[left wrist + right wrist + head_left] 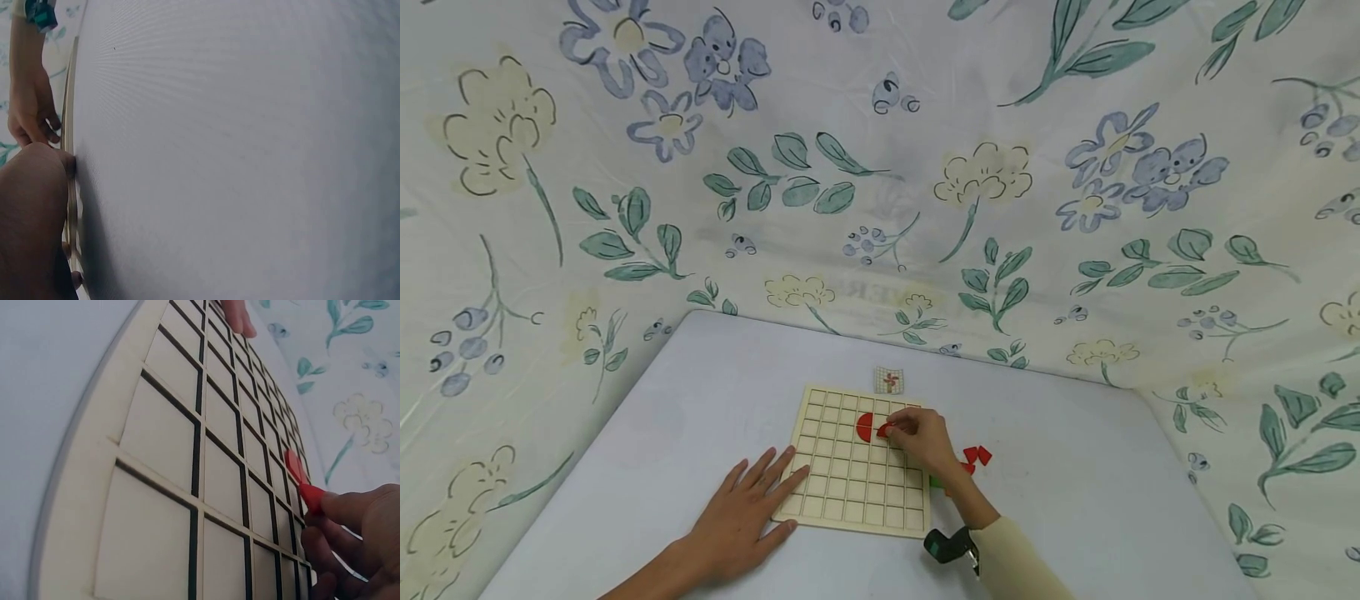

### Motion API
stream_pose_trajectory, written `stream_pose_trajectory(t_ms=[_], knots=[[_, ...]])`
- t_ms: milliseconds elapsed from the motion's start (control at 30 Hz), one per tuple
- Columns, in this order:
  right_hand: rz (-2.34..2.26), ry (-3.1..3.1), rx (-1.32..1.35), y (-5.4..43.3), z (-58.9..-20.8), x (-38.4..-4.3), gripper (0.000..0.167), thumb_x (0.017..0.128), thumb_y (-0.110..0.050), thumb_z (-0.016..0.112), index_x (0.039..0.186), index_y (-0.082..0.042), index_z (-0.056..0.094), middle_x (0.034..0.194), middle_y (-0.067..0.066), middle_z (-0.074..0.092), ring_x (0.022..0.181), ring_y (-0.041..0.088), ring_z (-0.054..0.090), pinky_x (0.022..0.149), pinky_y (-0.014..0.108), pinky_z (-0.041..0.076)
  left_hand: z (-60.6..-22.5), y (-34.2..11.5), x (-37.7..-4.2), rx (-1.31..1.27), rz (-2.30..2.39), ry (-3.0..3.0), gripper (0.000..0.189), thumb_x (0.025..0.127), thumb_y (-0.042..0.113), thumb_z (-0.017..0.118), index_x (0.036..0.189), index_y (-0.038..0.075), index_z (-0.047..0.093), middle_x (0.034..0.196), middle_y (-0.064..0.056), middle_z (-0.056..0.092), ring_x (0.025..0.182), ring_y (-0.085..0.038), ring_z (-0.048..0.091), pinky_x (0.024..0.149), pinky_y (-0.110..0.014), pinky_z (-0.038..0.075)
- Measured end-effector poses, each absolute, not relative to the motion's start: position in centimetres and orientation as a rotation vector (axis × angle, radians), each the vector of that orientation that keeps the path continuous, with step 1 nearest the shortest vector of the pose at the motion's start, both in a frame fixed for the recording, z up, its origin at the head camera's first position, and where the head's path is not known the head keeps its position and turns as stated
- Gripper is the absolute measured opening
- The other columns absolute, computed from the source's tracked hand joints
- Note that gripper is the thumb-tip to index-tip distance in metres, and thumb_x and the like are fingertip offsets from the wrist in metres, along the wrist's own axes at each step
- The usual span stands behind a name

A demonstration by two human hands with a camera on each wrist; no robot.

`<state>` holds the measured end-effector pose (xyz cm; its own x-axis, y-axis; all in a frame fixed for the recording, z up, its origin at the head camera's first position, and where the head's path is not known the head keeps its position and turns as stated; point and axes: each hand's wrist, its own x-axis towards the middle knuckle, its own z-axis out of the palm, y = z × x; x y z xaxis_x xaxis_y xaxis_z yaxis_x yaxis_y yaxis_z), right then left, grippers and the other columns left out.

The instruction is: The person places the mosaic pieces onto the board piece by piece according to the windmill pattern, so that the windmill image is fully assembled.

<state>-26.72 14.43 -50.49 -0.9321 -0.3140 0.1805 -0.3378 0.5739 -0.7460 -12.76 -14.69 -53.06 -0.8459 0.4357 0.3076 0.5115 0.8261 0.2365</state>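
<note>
A pale wooden grid board (842, 489) with square cells lies on the table. Two red quarter-round pieces (865, 427) sit in its upper cells, together forming a half disc. My right hand (925, 437) pinches another red piece (314, 497) between thumb and finger, just right of that half disc and close over the cells. With fingers spread, my left hand (737, 517) rests at the board's left edge, fingertips on the rim. In the left wrist view the board (70, 112) shows only edge-on.
A small pattern card (890, 381) with a red figure lies behind the board. Several loose red pieces (977, 455) and a green piece (936, 482) lie to the right, partly behind my right forearm. Flowered cloth (865, 192) hangs around the white table (1060, 483).
</note>
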Motion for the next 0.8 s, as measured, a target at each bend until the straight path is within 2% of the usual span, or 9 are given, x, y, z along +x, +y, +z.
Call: stream_pose_trajectory(t_ms=[300,500,800], knots=[[1.238,-2.790,0.602,13.97,-50.81,-26.90,0.007,0.090,-0.008,0.072,0.096,-0.006,0.076,0.084,-0.001,0.070,0.071,0.011,0.062,0.061,0.026,0.051,-52.86,-14.59,-12.71,-0.727,-0.459,-2.776,0.063,0.097,0.046,0.056,0.152,0.017,0.041,0.159,-0.012,0.028,0.142,-0.037,0.028,0.107,-0.061,0.025],[1.073,-2.802,0.666,14.07,-51.23,-26.90,0.006,0.087,-0.010,0.075,0.092,-0.007,0.077,0.082,-0.003,0.065,0.074,0.010,0.060,0.064,0.026,0.050,-52.74,-14.58,-12.67,-0.733,-0.466,-2.753,0.063,0.097,0.045,0.056,0.151,0.016,0.042,0.158,-0.013,0.030,0.142,-0.037,0.029,0.107,-0.061,0.025],[1.123,-2.787,0.719,14.21,-50.89,-26.48,0.013,0.089,-0.008,0.073,0.100,-0.002,0.075,0.088,0.001,0.069,0.075,0.010,0.060,0.065,0.026,0.051,-52.89,-14.65,-12.72,-0.730,-0.447,-2.759,0.063,0.098,0.046,0.056,0.152,0.018,0.041,0.158,-0.012,0.029,0.142,-0.036,0.029,0.106,-0.060,0.026]])
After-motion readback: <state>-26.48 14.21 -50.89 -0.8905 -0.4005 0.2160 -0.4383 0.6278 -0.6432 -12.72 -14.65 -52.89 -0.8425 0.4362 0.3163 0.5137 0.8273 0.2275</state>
